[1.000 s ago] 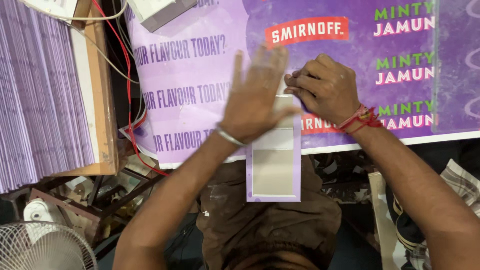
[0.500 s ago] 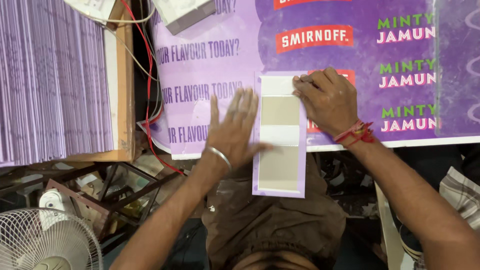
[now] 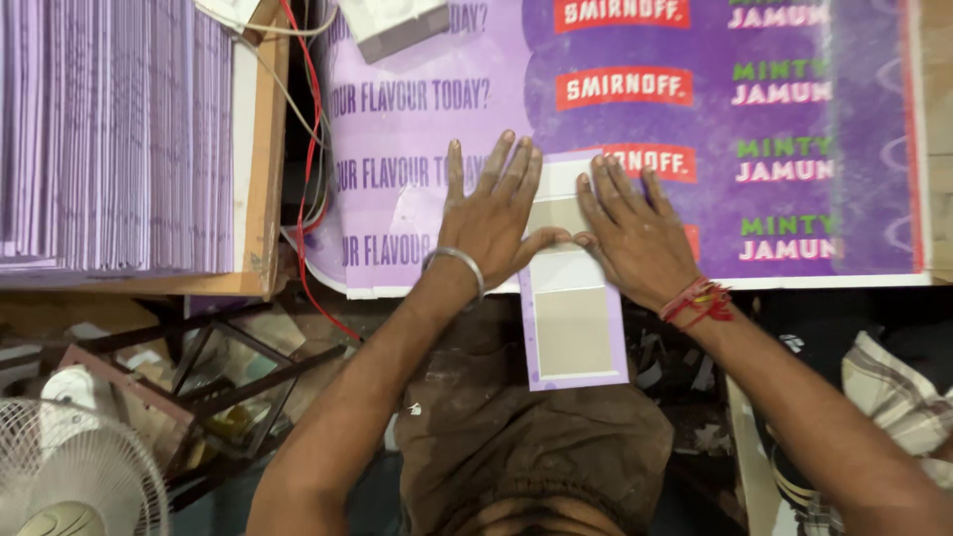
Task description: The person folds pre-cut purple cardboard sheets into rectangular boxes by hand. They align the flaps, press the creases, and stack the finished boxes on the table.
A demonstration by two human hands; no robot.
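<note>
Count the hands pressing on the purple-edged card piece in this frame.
2. The left hand lies flat on the card piece at its left edge; the right hand lies flat on its right edge, thumbs nearly meeting. None seem hidden.

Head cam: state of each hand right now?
Left hand: open, flat, palm pressing the purple-bordered folded card strip.
Right hand: open, flat on the same strip; holding nothing.

Card strip (image 3: 574,328) top hidden under hands, fan (image 3: 69,476) cut off

Purple printed sheet (image 3: 794,189) lies open rightward; stacked purple cards (image 3: 109,139) and red wire (image 3: 310,149) crowd the left
</note>
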